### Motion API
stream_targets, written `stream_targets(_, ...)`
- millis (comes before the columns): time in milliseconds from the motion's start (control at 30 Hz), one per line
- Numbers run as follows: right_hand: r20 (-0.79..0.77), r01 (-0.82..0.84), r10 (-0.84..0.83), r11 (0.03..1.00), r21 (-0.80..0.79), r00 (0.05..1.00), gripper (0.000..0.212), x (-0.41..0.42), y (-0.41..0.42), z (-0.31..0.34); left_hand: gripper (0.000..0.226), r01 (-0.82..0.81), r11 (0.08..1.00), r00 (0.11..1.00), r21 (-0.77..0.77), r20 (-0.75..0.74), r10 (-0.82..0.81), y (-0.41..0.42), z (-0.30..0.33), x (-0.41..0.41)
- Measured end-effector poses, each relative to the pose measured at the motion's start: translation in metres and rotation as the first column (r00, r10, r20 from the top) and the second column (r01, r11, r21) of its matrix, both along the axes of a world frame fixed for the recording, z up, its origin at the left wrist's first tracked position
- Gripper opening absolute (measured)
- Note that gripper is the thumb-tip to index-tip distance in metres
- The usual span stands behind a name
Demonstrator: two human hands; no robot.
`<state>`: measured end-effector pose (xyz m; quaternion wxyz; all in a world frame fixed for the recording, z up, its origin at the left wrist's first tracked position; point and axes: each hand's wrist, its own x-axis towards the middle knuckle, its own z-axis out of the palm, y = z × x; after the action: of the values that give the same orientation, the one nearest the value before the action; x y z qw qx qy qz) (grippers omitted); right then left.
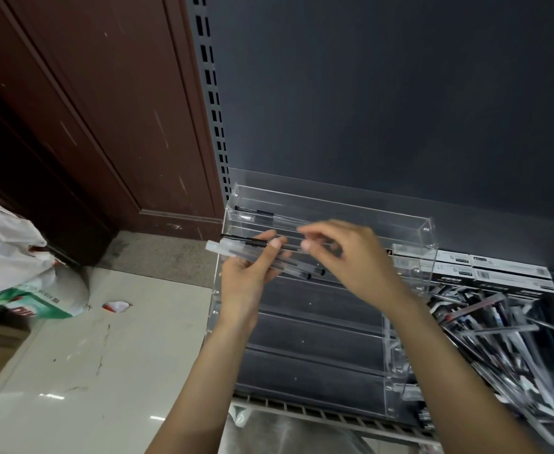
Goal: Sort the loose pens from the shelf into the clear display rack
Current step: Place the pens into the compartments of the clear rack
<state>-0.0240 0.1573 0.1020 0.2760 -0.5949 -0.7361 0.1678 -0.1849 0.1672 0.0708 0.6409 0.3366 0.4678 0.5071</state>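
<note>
several clear pens [236, 250] gripped in left hand [246, 276], right hand [341, 253] blurred beside them, fingers curled, grip unclear, over rack [410, 237]

Soft, even indoor light, moderately bright, with no hard shadows. The glossy floor tiles [111, 362] carry small white glints of overhead lamps (near the lower left edge). The dark back panel [383, 93] takes up light and looks flat and dim. The clear rack [301, 335] shows pale reflections along its edges. The right hand [344, 253] is smeared by motion blur, its fingertips soft; the left hand [249, 276] is sharper. Wide-angle distortion bends the door frame [157, 132] and shelf upright [215, 103] into a lean.
</note>
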Motion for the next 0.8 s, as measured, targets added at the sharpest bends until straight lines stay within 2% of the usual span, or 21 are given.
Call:
stream_targets(100,-0.022,0.058,-0.057,0.998,0.040,0.998,0.016,0.002,-0.013,-0.004,0.025,0.034,0.999,0.999,0.041,0.002,-0.034,0.001,0.002,0.005)
stream_targets(200,-0.153,0.203,-0.185,0.973,0.113,0.971,0.010,0.016,-0.010,0.001,0.026,0.056,0.997,0.998,0.052,0.010,-0.057,0.002,0.004,0.010)
stream_targets(267,-0.165,0.299,-0.273,0.942,0.156,0.948,0.010,0.028,0.000,0.007,0.021,0.058,0.997,0.998,0.043,-0.020,-0.057,0.004,0.003,0.011)
stream_targets(367,-0.051,0.337,-0.333,0.925,0.175,0.941,0.009,0.036,0.020,0.009,0.009,0.060,0.998,0.996,0.028,-0.061,-0.058,0.005,-0.002,0.009)
stream_targets(500,0.131,0.309,-0.333,0.935,0.172,0.934,0.009,0.022,0.042,0.002,0.008,0.040,0.998,0.996,0.051,-0.086,-0.035,0.006,-0.004,0.006)
stream_targets(600,0.243,0.244,-0.278,0.956,0.161,0.929,0.009,0.012,0.050,0.001,0.008,0.051,0.998,0.995,0.047,-0.090,-0.047,0.007,-0.004,0.004)
stream_targets(700,0.288,0.174,-0.189,0.982,0.078,0.939,0.012,0.006,0.056,0.003,0.011,0.051,0.998,0.995,0.042,-0.085,-0.047,0.008,-0.003,0.002)
stream_targets(800,0.399,0.113,-0.102,0.994,-0.005,0.911,0.018,0.002,0.061,0.001,0.013,0.033,0.999,0.996,0.041,-0.079,-0.029,0.008,-0.002,0.001)
